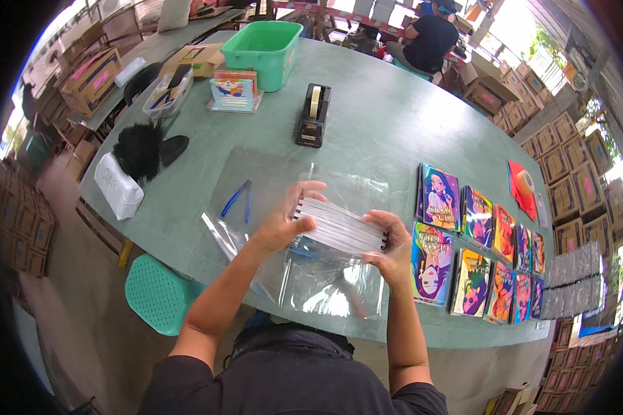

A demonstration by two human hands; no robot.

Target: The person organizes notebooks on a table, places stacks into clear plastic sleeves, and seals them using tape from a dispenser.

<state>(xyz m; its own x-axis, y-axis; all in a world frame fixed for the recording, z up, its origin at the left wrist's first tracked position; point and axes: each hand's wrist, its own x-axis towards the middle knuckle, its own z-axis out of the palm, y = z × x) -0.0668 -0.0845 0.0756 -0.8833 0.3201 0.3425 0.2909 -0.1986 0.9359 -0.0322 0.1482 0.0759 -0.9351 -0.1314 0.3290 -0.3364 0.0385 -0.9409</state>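
Note:
Between my two hands is a stack of spiral notebooks, its white page edges facing up and black coil binding showing at the ends. My left hand grips the stack's left end, thumb on the near side and fingers on the far side. Its right end is held by my right hand, fingers curled around the corner. Clear plastic sheets lie beneath and around the stack, on the green table. A pair of blue-handled tweezers or scissors, kind unclear, rests left of my left hand.
Colourful notebooks stand in rows at right, beside wrapped grey packs and a tape roll. A tape dispenser, green bin, white pouch and black feathery duster are farther off. A person sits beyond.

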